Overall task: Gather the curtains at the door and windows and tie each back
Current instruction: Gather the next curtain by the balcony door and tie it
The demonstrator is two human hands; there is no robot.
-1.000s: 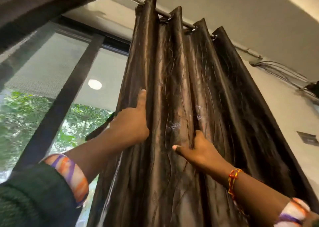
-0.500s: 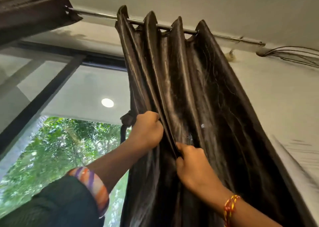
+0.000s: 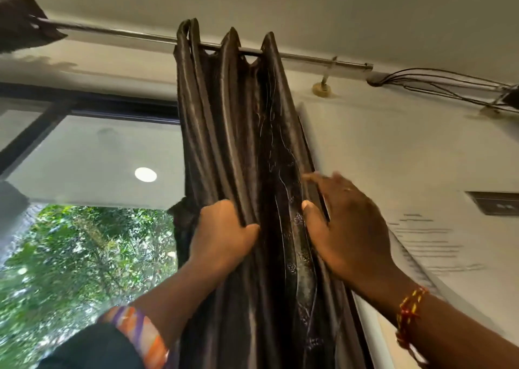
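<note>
Curtain [image 3: 238,132] between both hands' fingers [image 3: 317,179]

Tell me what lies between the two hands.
Head view: dark folds of the curtain lie between the left hand and right hand.

Green trees [image 3: 70,256] show through the window glass; black cables [image 3: 438,83] run along the white wall [image 3: 393,149].

A room in a home or similar lived-in building: a dark satin curtain [image 3: 238,144] hangs in pleats from a metal rod [image 3: 309,58] fixed under a plain ceiling, beside a dark-framed window [image 3: 84,107] looking onto green trees [image 3: 84,256]. Loose cables [image 3: 438,83] and a wall switch plate [image 3: 497,203] mark the painted wall.
</note>
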